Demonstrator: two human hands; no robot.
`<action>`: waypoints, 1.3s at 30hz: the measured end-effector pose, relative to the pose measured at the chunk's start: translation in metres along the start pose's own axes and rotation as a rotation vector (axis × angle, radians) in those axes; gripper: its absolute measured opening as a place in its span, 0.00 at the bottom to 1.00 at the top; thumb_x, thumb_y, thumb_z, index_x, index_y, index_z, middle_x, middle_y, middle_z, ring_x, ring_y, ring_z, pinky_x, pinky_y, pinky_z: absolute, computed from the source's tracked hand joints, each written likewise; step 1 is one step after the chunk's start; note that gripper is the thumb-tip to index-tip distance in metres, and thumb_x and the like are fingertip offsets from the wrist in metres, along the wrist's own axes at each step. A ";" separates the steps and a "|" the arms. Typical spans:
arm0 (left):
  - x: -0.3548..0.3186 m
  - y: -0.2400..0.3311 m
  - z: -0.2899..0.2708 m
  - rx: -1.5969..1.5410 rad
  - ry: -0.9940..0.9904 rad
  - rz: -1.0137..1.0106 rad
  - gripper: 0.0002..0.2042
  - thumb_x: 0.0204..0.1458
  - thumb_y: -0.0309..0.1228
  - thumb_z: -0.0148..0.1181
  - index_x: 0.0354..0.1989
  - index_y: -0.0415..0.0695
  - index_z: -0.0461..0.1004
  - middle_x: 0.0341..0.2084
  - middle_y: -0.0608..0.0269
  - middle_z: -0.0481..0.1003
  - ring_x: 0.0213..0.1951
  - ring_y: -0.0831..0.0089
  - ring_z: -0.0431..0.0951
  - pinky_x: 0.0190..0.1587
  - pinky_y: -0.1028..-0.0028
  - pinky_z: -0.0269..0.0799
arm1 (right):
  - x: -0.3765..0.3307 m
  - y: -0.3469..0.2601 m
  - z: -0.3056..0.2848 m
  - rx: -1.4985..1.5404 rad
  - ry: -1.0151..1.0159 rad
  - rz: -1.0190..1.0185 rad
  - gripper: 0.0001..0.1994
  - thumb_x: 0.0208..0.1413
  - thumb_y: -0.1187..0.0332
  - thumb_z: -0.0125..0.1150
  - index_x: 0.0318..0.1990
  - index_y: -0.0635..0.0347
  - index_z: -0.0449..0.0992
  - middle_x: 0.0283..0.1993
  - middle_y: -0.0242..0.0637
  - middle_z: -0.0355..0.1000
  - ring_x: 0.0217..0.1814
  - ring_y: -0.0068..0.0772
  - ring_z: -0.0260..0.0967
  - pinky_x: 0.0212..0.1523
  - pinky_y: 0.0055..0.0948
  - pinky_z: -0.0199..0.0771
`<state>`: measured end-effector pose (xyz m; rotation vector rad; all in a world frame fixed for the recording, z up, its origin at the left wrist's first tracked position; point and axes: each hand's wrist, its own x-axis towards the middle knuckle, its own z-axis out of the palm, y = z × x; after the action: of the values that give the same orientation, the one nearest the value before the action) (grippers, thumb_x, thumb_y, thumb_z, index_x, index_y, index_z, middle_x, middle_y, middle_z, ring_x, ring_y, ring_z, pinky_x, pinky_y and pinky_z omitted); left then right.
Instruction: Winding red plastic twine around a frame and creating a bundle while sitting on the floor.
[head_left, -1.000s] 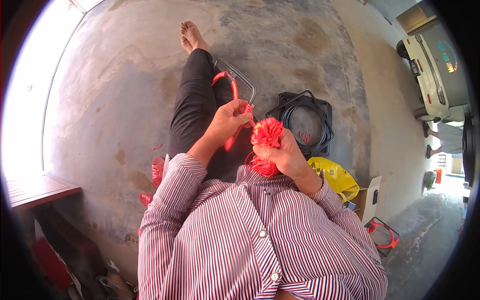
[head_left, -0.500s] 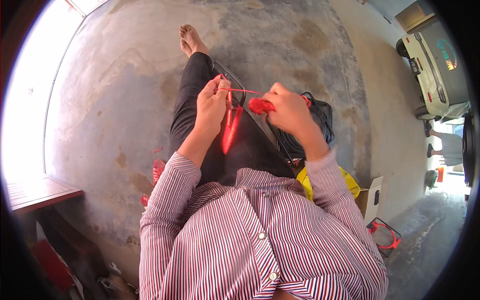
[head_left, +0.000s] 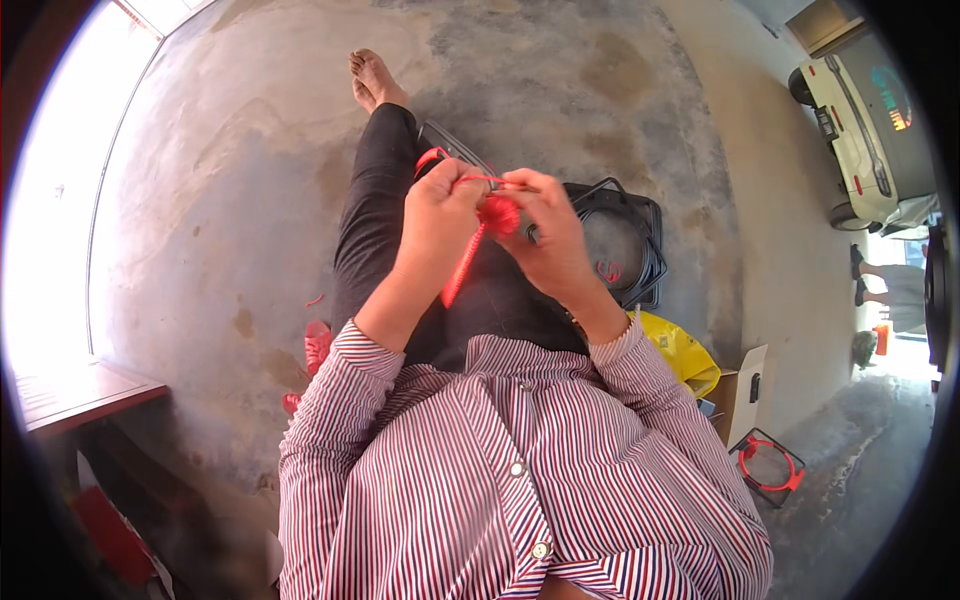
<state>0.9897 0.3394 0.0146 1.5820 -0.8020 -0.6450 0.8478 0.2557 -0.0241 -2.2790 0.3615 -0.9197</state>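
While the person sits on the grey concrete floor (head_left: 230, 200) with one leg stretched far out, both hands work close together over the lap. On the left lie small red scraps of cord (head_left: 316, 345) on the floor beside the thigh, well clear of the action. Moving right, the left hand (head_left: 440, 215) is closed around a thin red cord (head_left: 462, 262), pinching it near the top while a loose tail hangs down toward the lap. That hanging tail looks free to snag on the black trouser leg (head_left: 375, 215) or slip out if the pinch eases, I'd judge. Right beside it, the right hand (head_left: 550, 240) is curled shut on a small bright red bundle of the same cord (head_left: 498, 214), held just between the two hands. The line between them looks taut; too hard a pull could undo the bundle or drag it from the fingers. Under the hands a thin dark wire frame (head_left: 450, 145) pokes out, partly hidden. Further right, a stack of black square frames (head_left: 630, 240) rests on the floor, then a crumpled yellow plastic bag (head_left: 685, 355) nearer, and a lone black frame with a red ring (head_left: 768, 462) at the near right. A dropped bundle could roll toward them.
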 end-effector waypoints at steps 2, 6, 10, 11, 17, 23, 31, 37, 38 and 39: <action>0.002 0.007 -0.011 -0.456 -0.119 -0.316 0.06 0.57 0.26 0.50 0.31 0.38 0.73 0.26 0.67 0.74 0.23 0.82 0.66 0.26 0.78 0.61 | -0.010 0.004 -0.019 0.584 0.161 0.384 0.19 0.52 0.75 0.63 0.52 0.64 0.72 0.56 0.35 0.66 0.58 0.35 0.67 0.58 0.32 0.67; 0.004 -0.014 -0.008 -0.358 -0.097 -0.286 0.07 0.54 0.31 0.53 0.31 0.40 0.73 0.24 0.67 0.72 0.22 0.84 0.63 0.22 0.83 0.51 | -0.027 -0.012 -0.078 1.258 0.392 0.397 0.17 0.57 0.64 0.54 0.51 0.65 0.71 0.48 0.35 0.69 0.54 0.35 0.68 0.59 0.37 0.64; 0.011 -0.034 -0.014 -0.222 -0.199 -0.431 0.07 0.52 0.34 0.55 0.27 0.45 0.72 0.23 0.69 0.70 0.21 0.83 0.63 0.19 0.81 0.49 | -0.078 -0.002 -0.124 1.616 0.263 0.333 0.21 0.63 0.54 0.47 0.52 0.64 0.68 0.35 0.35 0.70 0.34 0.34 0.68 0.50 0.39 0.67; 0.012 -0.039 -0.016 -0.195 -0.255 -0.334 0.06 0.51 0.32 0.53 0.26 0.45 0.69 0.19 0.68 0.68 0.19 0.83 0.62 0.19 0.82 0.49 | -0.089 -0.004 -0.129 1.659 0.089 0.339 0.22 0.64 0.52 0.46 0.52 0.63 0.67 0.31 0.35 0.69 0.27 0.33 0.67 0.46 0.38 0.69; 0.029 -0.049 -0.012 -0.358 -0.364 -0.584 0.04 0.49 0.26 0.52 0.25 0.45 0.64 0.14 0.69 0.62 0.15 0.83 0.61 0.17 0.81 0.52 | -0.166 -0.012 -0.109 0.919 0.027 1.087 0.16 0.64 0.57 0.52 0.49 0.61 0.67 0.23 0.31 0.66 0.21 0.26 0.64 0.27 0.28 0.69; 0.018 -0.065 -0.012 -0.496 -0.275 -0.572 0.05 0.50 0.29 0.57 0.28 0.45 0.67 0.24 0.69 0.69 0.20 0.84 0.64 0.20 0.82 0.58 | -0.166 0.053 -0.087 0.883 0.224 1.165 0.11 0.61 0.62 0.56 0.43 0.60 0.70 0.26 0.31 0.68 0.23 0.24 0.66 0.25 0.23 0.69; -0.021 -0.109 -0.028 -0.450 -0.182 -0.591 0.18 0.53 0.27 0.57 0.53 0.37 0.68 0.40 0.66 0.73 0.43 0.77 0.72 0.48 0.76 0.65 | -0.050 0.020 -0.030 1.106 0.100 0.756 0.11 0.49 0.73 0.64 0.40 0.60 0.73 0.35 0.33 0.72 0.35 0.26 0.70 0.39 0.26 0.71; -0.022 -0.101 -0.030 -0.512 -0.421 -0.505 0.23 0.49 0.20 0.61 0.56 0.35 0.65 0.43 0.62 0.73 0.47 0.74 0.72 0.55 0.73 0.66 | -0.001 0.004 0.019 0.740 0.015 0.750 0.16 0.50 0.67 0.68 0.44 0.65 0.76 0.39 0.36 0.75 0.40 0.23 0.71 0.41 0.26 0.71; -0.021 -0.100 -0.024 -0.497 -0.366 -0.506 0.22 0.49 0.19 0.61 0.55 0.34 0.66 0.42 0.61 0.73 0.45 0.73 0.73 0.53 0.73 0.67 | 0.003 0.008 0.024 0.631 0.010 0.704 0.16 0.50 0.66 0.68 0.43 0.66 0.76 0.39 0.36 0.75 0.40 0.22 0.71 0.41 0.26 0.71; -0.020 -0.096 -0.019 -0.481 -0.307 -0.507 0.21 0.50 0.18 0.61 0.54 0.34 0.66 0.41 0.60 0.74 0.44 0.73 0.75 0.52 0.74 0.69 | 0.009 0.013 0.030 0.503 0.033 0.626 0.14 0.50 0.68 0.67 0.41 0.67 0.76 0.38 0.35 0.76 0.39 0.21 0.72 0.41 0.25 0.72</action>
<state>1.0062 0.3741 -0.0772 1.2503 -0.4071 -1.3637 0.8753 0.2555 -0.0448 -1.5504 0.7163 -0.6266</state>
